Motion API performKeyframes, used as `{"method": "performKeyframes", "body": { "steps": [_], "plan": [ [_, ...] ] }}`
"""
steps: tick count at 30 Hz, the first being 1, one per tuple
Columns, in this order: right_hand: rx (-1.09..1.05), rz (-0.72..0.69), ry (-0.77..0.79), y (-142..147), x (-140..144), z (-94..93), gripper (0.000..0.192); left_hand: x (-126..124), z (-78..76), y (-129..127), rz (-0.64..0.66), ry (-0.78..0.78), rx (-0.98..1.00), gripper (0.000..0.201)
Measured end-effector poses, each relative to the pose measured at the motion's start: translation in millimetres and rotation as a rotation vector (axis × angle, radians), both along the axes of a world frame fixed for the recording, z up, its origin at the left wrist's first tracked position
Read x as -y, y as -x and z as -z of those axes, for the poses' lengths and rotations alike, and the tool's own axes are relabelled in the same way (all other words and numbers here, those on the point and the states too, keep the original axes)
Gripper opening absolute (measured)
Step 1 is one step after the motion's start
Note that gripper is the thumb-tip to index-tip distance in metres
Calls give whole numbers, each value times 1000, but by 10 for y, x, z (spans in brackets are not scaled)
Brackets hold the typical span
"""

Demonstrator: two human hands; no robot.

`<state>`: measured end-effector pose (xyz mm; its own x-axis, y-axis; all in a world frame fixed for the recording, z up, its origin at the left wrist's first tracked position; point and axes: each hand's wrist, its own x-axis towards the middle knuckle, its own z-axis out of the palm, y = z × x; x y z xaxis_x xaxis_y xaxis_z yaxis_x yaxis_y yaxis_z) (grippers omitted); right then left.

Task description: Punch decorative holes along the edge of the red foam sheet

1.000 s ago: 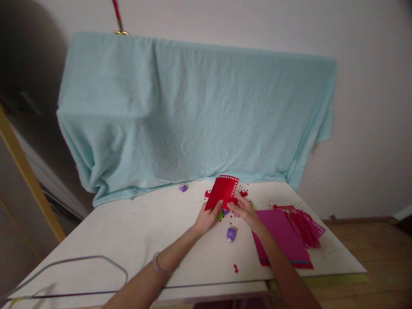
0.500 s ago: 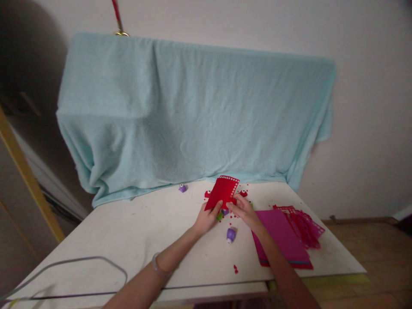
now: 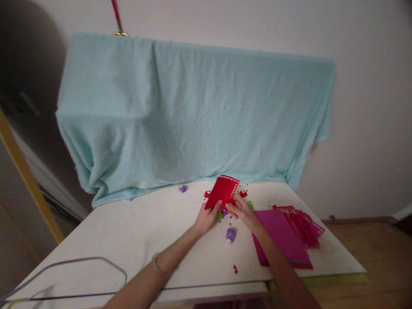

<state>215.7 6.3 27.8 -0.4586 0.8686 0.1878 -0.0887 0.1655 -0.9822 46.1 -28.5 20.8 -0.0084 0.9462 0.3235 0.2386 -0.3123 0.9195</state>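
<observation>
Head view: your left hand (image 3: 206, 218) pinches the red sheet (image 3: 223, 192) at its lower left corner; right hand (image 3: 242, 209), right of the sheet, grips its edge over a small punch (image 3: 224, 211). Keep the sheet flat and the edge square.

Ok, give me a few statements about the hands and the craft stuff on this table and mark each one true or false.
1. Both hands, left hand and right hand, hold the red card. True.
2. The red card lies flat under a book. False: it is lifted, tilted up off the table.
3. A purple punch sits on the table near the hands. True.
4. The pink sheets lie left of the left hand. False: they lie right of the right hand.
</observation>
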Motion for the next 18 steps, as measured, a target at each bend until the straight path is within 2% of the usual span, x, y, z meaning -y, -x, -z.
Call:
{"method": "performKeyframes", "body": {
  "steps": [10, 18],
  "plan": [
    [-8, 38, 13, -34, -28, -9, 33, 13, 0, 3, -11, 17, -7, 47],
    [-55, -33, 135, -11, -49, 55, 41, 35, -35, -5, -4, 52, 16, 46]
  ]
}}
